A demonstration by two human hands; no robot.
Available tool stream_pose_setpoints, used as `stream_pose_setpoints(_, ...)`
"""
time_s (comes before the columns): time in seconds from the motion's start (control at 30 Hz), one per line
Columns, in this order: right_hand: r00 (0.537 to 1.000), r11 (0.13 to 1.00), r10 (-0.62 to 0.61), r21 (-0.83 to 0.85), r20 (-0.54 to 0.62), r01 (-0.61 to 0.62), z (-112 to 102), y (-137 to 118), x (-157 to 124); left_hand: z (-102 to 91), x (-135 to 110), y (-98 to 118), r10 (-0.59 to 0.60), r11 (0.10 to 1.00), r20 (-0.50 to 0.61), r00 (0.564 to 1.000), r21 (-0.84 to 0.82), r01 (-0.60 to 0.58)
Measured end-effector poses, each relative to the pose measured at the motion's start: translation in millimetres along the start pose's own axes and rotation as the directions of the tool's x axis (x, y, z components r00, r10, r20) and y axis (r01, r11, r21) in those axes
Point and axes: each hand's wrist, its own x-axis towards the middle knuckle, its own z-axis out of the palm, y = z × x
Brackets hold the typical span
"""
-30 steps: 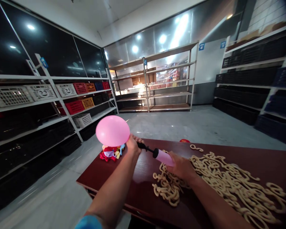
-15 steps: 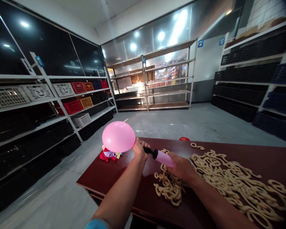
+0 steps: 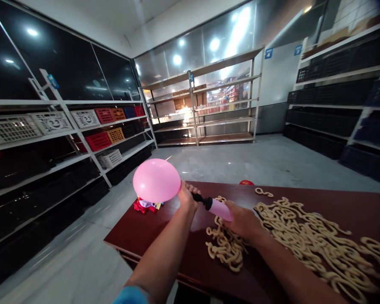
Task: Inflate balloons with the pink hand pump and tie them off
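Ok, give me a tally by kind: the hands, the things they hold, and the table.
Hands, a left hand and a right hand: 2
Inflated pink balloon: 1
Pink-and-black hand pump: 1
Dark red table: 1
Total: 5

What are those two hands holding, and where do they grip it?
The left hand holds the pink balloon at its neck end and the black end of the pump; the right hand grips the pump's pink barrel.
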Motion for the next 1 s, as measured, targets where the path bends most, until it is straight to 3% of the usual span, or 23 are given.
stream_pose_setpoints(0.07, 1.0, 1.0, -0.008, 0.009, 0.008, 0.008, -2.8, -2.7, -0.2, 0.2, -6.7, -12.3, -0.014, 1.0, -0.014, 1.0, 0.005, 0.015)
stream_pose_setpoints(0.13, 1.0, 1.0, -0.005, 0.023, 0.012, 0.005, -6.0, -3.6, 0.5, 3.5, -5.4, -4.0, -0.024, 0.999, 0.001, 1.0, 0.023, 0.023)
stream_pose_setpoints(0.3, 0.999, 0.998, 0.042, 0.043, 0.018, -0.043, -8.8, -0.1, 3.5, 15.8, 21.0, 65.9, 0.059, 0.996, 0.005, 0.998, 0.062, -0.059)
stream_pose_setpoints(0.37, 0.998, 0.998, 0.055, 0.035, 0.017, -0.056, -7.0, 1.4, 3.6, 17.0, 28.8, 80.6, 0.113, 0.991, 0.006, 0.994, 0.064, -0.113)
stream_pose_setpoints(0.43, 0.998, 0.998, 0.055, 0.024, 0.011, -0.055, -4.6, 1.8, 2.8, 14.3, 29.3, 73.9, 0.118, 0.991, 0.009, 0.993, 0.061, -0.119)
stream_pose_setpoints(0.6, 0.999, 1.0, 0.029, -0.004, 0.037, -0.029, -2.4, -1.9, -0.3, -0.4, 5.1, 3.8, -0.013, 1.0, 0.01, 1.0, 0.029, 0.012)
stream_pose_setpoints(0.67, 0.998, 1.0, 0.029, 0.002, 0.06, -0.029, -4.3, -4.3, -0.4, -2.9, -2.3, -10.8, -0.031, 0.999, -0.007, 1.0, 0.018, 0.031)
stream_pose_setpoints(0.73, 0.998, 0.999, 0.036, 0.022, 0.058, -0.037, -7.3, -6.4, 0.2, -1.6, -2.2, -5.5, -0.025, 0.999, 0.008, 1.0, 0.028, 0.025)
stream_pose_setpoints(0.9, 0.998, 0.998, 0.045, 0.051, 0.038, -0.047, -12.2, -5.2, 2.6, 4.4, 14.2, 44.5, 0.054, 0.996, 0.034, 0.998, 0.068, -0.056)
stream_pose_setpoints(1.0, 0.999, 0.999, 0.023, 0.047, 0.038, -0.024, -9.3, -0.4, 2.7, -0.5, 12.9, 42.2, 0.09, 0.995, -0.005, 0.996, 0.053, -0.09)
